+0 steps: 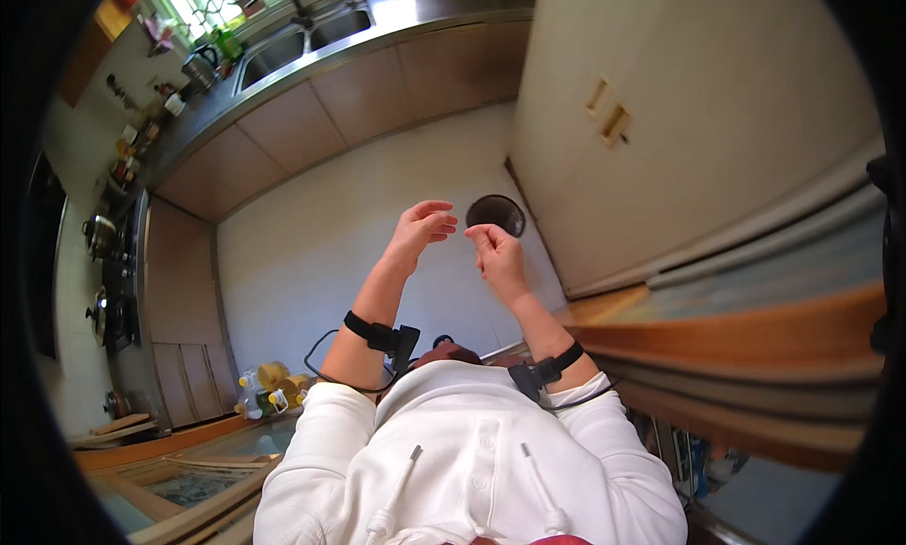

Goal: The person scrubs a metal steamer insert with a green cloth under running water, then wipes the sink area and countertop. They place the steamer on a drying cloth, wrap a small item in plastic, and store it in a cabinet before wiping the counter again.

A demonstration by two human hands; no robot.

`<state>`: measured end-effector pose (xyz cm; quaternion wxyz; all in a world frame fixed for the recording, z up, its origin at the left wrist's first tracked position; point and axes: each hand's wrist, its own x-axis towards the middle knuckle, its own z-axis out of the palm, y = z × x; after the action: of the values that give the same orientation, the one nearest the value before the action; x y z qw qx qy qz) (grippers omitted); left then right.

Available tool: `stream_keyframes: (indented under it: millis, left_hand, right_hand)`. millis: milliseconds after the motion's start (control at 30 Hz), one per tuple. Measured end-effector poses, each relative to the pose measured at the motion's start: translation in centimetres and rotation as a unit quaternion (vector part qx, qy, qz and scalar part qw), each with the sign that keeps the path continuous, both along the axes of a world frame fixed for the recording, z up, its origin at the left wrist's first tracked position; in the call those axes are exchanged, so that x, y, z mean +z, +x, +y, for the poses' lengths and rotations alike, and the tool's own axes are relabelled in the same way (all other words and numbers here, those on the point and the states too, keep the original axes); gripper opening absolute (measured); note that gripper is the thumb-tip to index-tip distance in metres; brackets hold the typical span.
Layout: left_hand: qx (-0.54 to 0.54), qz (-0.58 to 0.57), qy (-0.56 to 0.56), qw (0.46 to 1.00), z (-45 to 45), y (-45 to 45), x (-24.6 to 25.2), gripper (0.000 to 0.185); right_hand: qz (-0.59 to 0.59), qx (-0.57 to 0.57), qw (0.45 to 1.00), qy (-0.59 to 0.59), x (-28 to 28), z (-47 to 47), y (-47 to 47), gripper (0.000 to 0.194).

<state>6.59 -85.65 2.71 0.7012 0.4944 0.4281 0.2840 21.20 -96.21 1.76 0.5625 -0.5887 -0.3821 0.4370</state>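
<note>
My left hand [423, 228] is held out in front of me, its fingers loosely bent and apart, with nothing in it. Close by on the right, my right hand [501, 258] has its fingers curled in and the thumb against the index finger; no object shows in it. The two hands do not touch. Beyond the right hand a round dark bin [488, 209] stands on the pale floor [340, 205], partly covered from sight by that hand. A black strap with a small device [386, 338] circles my left forearm, and a similar strapped device [541, 375] sits on the right.
A metal counter with a double sink [276, 56] runs along the far side. On the left are a gas stove [127, 262] and a lidded pot [99, 237]. Several oil bottles [272, 389] stand low at left. A large pale cabinet [679, 120] and a wooden door frame [743, 315] border the right.
</note>
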Motion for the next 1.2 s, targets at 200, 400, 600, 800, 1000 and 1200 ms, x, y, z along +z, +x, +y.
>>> stream_keyframes:
  millis: [200, 400, 600, 800, 1000, 1200]
  left_hand:
    - [0.048, 0.010, -0.053, 0.997, 10.3, -1.9, -1.6, 0.029]
    - [0.120, 0.038, -0.007, 0.992, 22.6, -3.4, 0.7, 0.028]
    - [0.179, 0.024, 0.043, 0.983, 33.5, -4.3, 4.3, 0.027]
    - [0.171, 0.029, -0.023, 0.985, 45.3, -3.3, 0.2, 0.026]
    - [0.127, 0.027, -0.033, 0.991, 62.2, 0.3, -3.8, 0.025]
    - [0.073, 0.052, -0.031, 0.996, 76.3, 5.7, -3.9, 0.029]
  right_hand:
    - [0.042, 0.040, 0.997, -0.051, -2.9, 12.9, -1.0, 0.033]
    - [0.058, 0.102, 0.992, -0.043, -2.8, 29.4, -0.6, 0.026]
    - [0.060, 0.201, 0.978, -0.016, -0.1, 43.0, -1.5, 0.019]
    - [0.041, 0.226, 0.971, -0.065, -5.0, 54.0, -0.3, 0.017]
    - [0.032, 0.130, 0.985, -0.108, -8.9, 67.4, 4.3, 0.017]
    - [-0.010, 0.042, 0.998, -0.037, -8.8, 79.3, 11.0, 0.022]
